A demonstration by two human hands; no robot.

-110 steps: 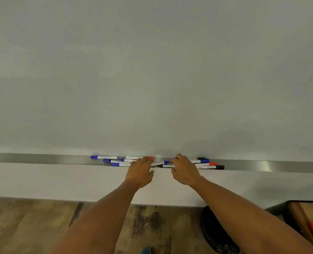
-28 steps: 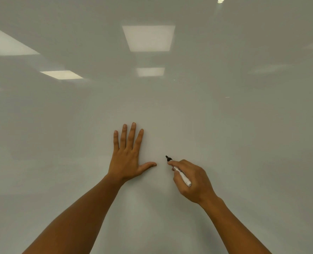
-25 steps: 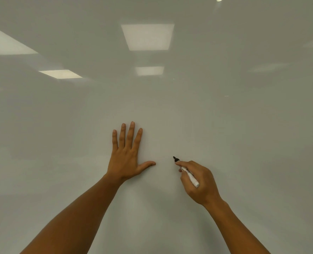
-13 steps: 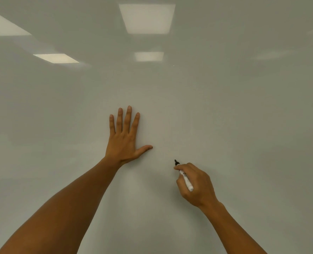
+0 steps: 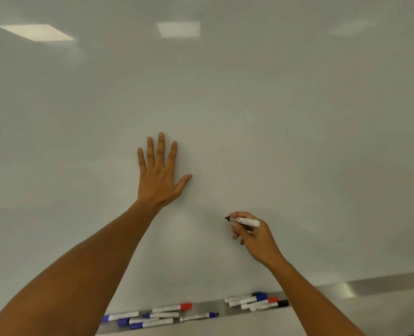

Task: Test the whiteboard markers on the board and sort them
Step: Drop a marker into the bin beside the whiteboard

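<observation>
A blank whiteboard fills the view. My left hand presses flat against it with fingers straight and spread. Lower right of it, my right hand holds an uncapped black marker lying roughly level, its dark tip pointing left near the board. I see no ink mark on the board. Below, the metal tray carries several capped markers: a left cluster with blue caps and one red-capped marker, and a right cluster with green, blue, red and black caps.
Ceiling light panels reflect in the upper board. The tray runs along the board's bottom edge, with a bare stretch at the right end. My forearms cross the lower part of the view.
My right hand with the marker has dropped lower and turned the marker level. The view has tilted down, bringing the tray and its markers into sight. My left hand stays flat on the board.
</observation>
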